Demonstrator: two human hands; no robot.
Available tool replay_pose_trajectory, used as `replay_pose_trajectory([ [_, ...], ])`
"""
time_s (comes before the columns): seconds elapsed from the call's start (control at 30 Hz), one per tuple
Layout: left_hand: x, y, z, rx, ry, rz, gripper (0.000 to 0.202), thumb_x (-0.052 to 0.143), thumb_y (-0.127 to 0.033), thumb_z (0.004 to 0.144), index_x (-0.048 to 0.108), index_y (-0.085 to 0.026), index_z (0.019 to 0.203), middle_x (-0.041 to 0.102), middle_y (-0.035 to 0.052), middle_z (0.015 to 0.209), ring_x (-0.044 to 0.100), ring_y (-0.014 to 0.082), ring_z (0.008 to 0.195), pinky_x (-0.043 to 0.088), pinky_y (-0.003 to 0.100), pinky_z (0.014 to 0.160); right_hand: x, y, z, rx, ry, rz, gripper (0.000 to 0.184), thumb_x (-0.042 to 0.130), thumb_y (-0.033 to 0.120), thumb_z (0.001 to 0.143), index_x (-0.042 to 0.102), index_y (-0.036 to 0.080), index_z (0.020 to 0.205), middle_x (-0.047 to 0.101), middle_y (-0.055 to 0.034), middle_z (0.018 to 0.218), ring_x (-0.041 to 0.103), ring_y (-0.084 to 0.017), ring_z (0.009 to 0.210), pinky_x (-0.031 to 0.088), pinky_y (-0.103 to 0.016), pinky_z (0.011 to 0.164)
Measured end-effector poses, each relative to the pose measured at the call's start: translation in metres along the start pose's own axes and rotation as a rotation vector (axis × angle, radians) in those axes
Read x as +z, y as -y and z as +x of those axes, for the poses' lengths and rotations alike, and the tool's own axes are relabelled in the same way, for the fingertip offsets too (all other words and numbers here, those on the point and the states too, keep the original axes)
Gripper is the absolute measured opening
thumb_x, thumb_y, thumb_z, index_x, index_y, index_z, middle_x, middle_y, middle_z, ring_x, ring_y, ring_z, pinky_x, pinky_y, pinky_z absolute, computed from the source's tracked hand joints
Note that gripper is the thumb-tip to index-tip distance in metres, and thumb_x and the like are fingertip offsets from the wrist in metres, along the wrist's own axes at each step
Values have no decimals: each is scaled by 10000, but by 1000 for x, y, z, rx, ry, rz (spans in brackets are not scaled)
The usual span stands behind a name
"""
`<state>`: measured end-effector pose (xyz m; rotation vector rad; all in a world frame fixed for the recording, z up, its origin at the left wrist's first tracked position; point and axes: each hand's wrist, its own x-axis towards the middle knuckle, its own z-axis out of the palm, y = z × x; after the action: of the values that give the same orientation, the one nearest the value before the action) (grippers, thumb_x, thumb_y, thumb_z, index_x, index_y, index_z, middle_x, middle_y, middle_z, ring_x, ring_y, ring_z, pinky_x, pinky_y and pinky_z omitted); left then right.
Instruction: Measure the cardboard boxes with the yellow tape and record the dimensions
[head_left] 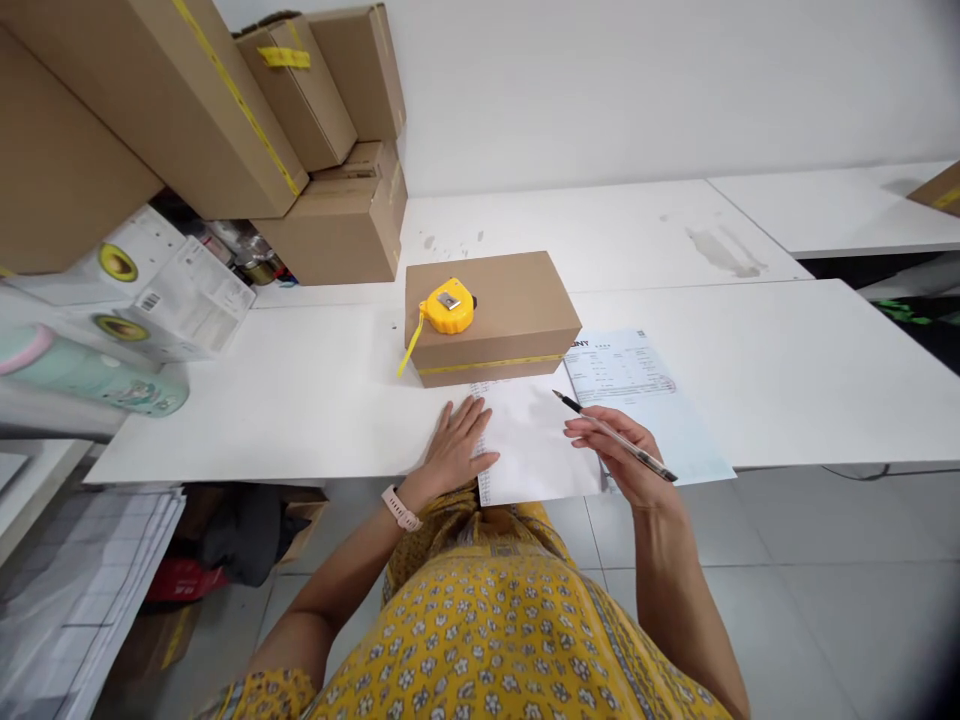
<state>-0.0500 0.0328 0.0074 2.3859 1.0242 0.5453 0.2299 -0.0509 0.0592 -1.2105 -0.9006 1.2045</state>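
Observation:
My right hand (619, 450) holds a clear pen (634, 450) with a black grip, its tip pointing up and left over the page. Beneath it lies a spiral notebook (536, 445), open at a blank-looking white page. My left hand (457, 440) rests flat at the notebook's coiled left edge, fingers spread. Just behind the notebook sits a closed cardboard box (510, 295) with yellow tape along its front. On top of that box is a yellow tape measure (448, 306) with a wrist strap hanging over the edge. A printed sheet (637, 375) lies partly under the notebook at the right.
Several stacked cardboard boxes (330, 230) fill the back left of the white table (322, 400). White cartons with avocado pictures (172, 290) and a mint-green bottle (105, 375) stand at the left. A wall (600, 90) closes off the back.

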Motion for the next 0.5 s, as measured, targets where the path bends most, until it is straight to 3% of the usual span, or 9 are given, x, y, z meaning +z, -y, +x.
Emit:
replay_pose_trajectory([
  [0.1, 4, 3, -1, 18, 115, 75, 749, 601, -584, 963, 426, -168, 1561, 328, 212, 1688, 205, 382, 1607, 35, 670, 1279, 25, -6, 14, -99, -31, -31, 385, 790, 601, 779, 596, 269, 800, 635, 18, 647, 607, -181, 629, 541, -378, 689],
  [0.17, 5, 3, 0, 35, 131, 120, 807, 603, -601, 962, 377, -149, 1590, 290, 227, 1699, 177, 387, 1613, 21, 663, 1280, 44, -16, 31, -85, -59, -30, 516, 603, 741, 871, 493, 267, 702, 457, 55, 527, 482, -151, 520, 496, -347, 613],
  [0.2, 5, 2, 0, 40, 132, 139, 825, 604, -606, 960, 363, -143, 1599, 284, 231, 1700, 175, 390, 1613, 23, 662, 1280, 53, -21, 39, -53, -33, -15, 542, 521, 786, 892, 517, 267, 735, 441, 57, 523, 476, -154, 515, 497, -349, 614],
  [0.27, 6, 0, -1, 39, 131, 188, 838, 589, -616, 965, 347, -134, 1607, 286, 230, 1700, 177, 391, 1612, 38, 657, 1284, 66, -32, 55, 17, 67, 46, 622, 420, 847, 893, 626, 259, 894, 557, 19, 603, 577, -185, 605, 535, -377, 694],
  [0.33, 6, -2, -2, 34, 139, 263, 832, 554, -628, 980, 340, -127, 1610, 284, 221, 1704, 176, 378, 1615, 57, 644, 1293, 73, -41, 67, 59, 155, 74, 645, 492, 845, 865, 685, 259, 1053, 706, -40, 809, 679, -221, 810, 552, -399, 827],
  [0.4, 7, -4, -3, 32, 149, 336, 821, 518, -637, 995, 339, -120, 1607, 279, 210, 1709, 176, 360, 1618, 76, 627, 1301, 76, -49, 77, 75, 158, 19, 549, 684, 755, 803, 713, 270, 1060, 754, -56, 970, 692, -236, 932, 539, -390, 884],
  [0.5, 6, -5, -4, 27, 146, 374, 810, 509, -639, 1001, 347, -118, 1600, 295, 192, 1707, 197, 345, 1614, 112, 619, 1303, 80, -58, 88, 14, 20, -151, 402, 801, 617, 746, 694, 251, 874, 724, -28, 861, 641, -202, 799, 517, -352, 772],
])
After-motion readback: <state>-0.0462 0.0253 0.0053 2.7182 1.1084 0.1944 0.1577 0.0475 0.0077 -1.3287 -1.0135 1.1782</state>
